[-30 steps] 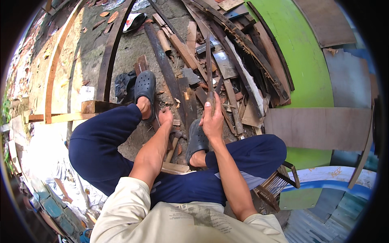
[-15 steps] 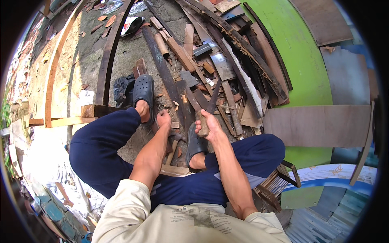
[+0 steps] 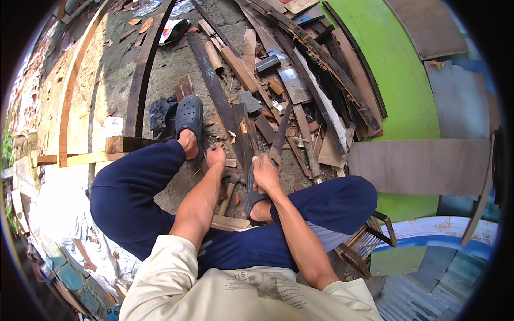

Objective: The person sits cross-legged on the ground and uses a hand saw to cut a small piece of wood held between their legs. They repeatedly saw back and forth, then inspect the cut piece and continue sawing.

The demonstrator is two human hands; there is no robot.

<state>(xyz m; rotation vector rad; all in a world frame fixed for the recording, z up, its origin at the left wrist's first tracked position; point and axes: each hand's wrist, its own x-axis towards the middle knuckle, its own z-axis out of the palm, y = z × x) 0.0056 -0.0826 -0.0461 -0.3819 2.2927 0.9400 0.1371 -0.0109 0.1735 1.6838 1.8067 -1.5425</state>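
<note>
My right hand (image 3: 264, 174) is wrapped round the grip of a machete, whose dark blade (image 3: 251, 138) points up and away among the scrap wood. The fingers hide its wooden handle. My left hand (image 3: 216, 155) is closed just beside my left shoe, low over a narrow board (image 3: 205, 168) that runs along under that shoe. What its fingers pinch, if anything, is too small to make out. Between my feet lies a hammer (image 3: 227, 199) with a wooden handle. A dark flat plank (image 3: 241, 128) lies just ahead of the hands.
My dark clogs (image 3: 189, 115) frame the work spot. Ahead and right is a heap of broken boards (image 3: 321, 69), beside a green panel (image 3: 407, 91). Long wooden strips (image 3: 143, 75) stand on the left near a black plastic bag (image 3: 162, 119). A slatted wooden piece (image 3: 356, 254) lies by my right knee.
My right hand has turned over and moved slightly down and left with the machete, so the handle that showed before is now covered. My left hand has hardly moved.
</note>
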